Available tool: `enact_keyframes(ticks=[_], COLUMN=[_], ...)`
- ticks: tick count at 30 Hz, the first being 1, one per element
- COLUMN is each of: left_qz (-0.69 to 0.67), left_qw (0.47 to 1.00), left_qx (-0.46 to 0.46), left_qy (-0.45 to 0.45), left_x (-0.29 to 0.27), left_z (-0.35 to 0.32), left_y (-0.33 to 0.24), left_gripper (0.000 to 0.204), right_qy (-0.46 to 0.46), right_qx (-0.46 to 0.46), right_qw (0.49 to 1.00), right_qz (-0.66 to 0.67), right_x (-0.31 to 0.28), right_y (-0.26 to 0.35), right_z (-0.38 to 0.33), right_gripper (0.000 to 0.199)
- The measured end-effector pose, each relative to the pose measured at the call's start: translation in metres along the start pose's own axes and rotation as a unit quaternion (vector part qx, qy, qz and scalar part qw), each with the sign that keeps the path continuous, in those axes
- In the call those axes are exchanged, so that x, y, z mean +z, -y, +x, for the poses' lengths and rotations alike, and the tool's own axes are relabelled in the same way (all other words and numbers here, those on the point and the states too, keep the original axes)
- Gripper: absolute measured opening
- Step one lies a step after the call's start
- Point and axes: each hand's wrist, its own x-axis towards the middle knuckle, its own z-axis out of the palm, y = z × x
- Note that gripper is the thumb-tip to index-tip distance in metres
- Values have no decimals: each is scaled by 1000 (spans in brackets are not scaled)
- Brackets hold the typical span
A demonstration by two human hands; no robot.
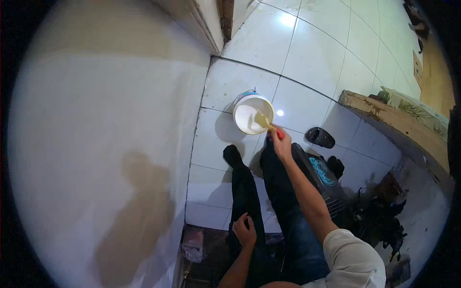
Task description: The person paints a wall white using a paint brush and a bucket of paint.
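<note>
My right hand (282, 145) grips the red handle of a paintbrush (262, 120). The brush's pale yellowish head is over the mouth of a white bucket (238, 126), and I cannot tell whether it touches the white paint (246, 115) inside. The bucket stands on the tiled floor just beyond my feet, with a thin wire handle at its far side. My left hand (245, 231) rests by my left thigh, fingers loosely curved and thumb apart, with nothing visible in it.
A pale wall (120, 120) rises close on the left, meeting a door frame (211, 29) at the top. Right of my legs are a black box with a blue design (322, 171), a dark slipper (320, 138) and a dark heap (382, 221). A worn wooden ledge (384, 113) lies farther right.
</note>
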Motion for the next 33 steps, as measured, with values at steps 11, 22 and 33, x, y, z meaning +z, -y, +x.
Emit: enact_keyframes(ticks=[11,22,33], left_qz=[-9,24,-126], left_qw=[997,999,991], left_qx=[-42,7,45], left_qy=[61,37,-2], left_x=[-5,-16,-54], left_z=[-1,7,43], left_y=[7,-19,-71], left_gripper=[32,33,40], right_qy=[10,11,54], right_qx=[36,-31,19], right_qw=[999,997,996], right_qz=[-7,-68,-67], right_x=[26,24,23], right_y=[-6,-3,4], right_z=[-35,-32,-27], right_gripper=[30,30,34])
